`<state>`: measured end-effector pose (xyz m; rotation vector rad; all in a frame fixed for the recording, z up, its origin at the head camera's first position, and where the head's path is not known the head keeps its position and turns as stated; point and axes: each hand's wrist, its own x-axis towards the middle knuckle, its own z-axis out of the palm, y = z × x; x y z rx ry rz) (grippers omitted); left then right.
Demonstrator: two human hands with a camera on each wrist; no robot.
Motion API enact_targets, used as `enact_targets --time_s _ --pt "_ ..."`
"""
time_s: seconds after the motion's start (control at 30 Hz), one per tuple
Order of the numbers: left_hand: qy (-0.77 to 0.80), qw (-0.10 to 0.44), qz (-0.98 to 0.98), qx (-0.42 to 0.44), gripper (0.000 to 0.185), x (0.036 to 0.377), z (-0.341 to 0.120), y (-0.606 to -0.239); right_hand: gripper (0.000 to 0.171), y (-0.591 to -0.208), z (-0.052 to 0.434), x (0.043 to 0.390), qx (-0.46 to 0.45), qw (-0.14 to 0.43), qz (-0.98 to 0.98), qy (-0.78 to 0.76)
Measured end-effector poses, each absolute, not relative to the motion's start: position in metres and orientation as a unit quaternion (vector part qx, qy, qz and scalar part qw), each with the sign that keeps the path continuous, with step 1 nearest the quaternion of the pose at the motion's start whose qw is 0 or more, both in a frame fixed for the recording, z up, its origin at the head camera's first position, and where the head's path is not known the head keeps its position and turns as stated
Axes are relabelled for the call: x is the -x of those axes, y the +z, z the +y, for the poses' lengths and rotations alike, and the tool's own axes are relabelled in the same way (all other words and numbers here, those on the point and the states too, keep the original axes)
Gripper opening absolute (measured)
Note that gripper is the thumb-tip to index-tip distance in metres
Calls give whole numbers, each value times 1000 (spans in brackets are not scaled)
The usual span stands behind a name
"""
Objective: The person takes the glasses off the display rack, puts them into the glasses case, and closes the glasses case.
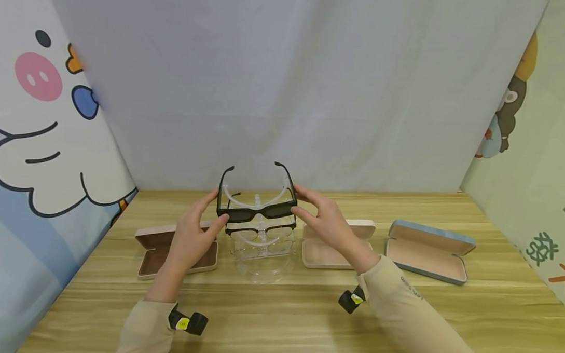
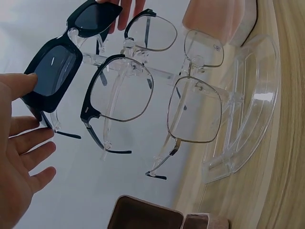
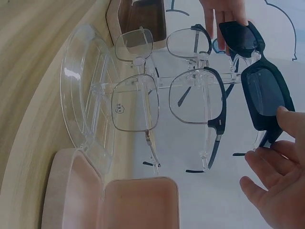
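Observation:
A clear acrylic stand (image 1: 263, 265) holds three pairs of glasses in tiers. Black sunglasses (image 1: 258, 212) sit on the top tier with their arms open and pointing away. My left hand (image 1: 209, 215) pinches their left corner between thumb and forefinger. My right hand (image 1: 304, 201) pinches the right corner the same way. Below them rest black half-rim glasses (image 1: 261, 230) and a thin metal-framed pair (image 2: 195, 109). In the left wrist view my thumb touches the sunglasses (image 2: 55, 71). In the right wrist view my right hand (image 3: 286, 148) meets the sunglasses (image 3: 264, 93) at their end.
Three open glasses cases lie on the wooden table (image 1: 287, 322): a pink one with a brown lining (image 1: 173, 253) left of the stand, a pink one (image 1: 327, 254) right of it, and a blue one (image 1: 427, 252) farther right. Cloth walls close in the back and sides.

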<state>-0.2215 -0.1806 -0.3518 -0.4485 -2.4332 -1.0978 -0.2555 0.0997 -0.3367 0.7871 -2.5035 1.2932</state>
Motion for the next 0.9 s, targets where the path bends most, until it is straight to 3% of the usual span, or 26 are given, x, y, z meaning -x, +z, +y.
enact_targets --time_s 0.4,0.57,0.9 --pt "-434 232 -856 156 55 213 -177 -334 51 -326 106 245 -254 92 -834 482" --pt "-443 248 -840 193 55 216 -166 -330 50 -322 120 239 -246 104 -829 492" --pt "-438 223 -844 216 55 222 -139 -321 42 -313 148 233 -230 142 -814 514"
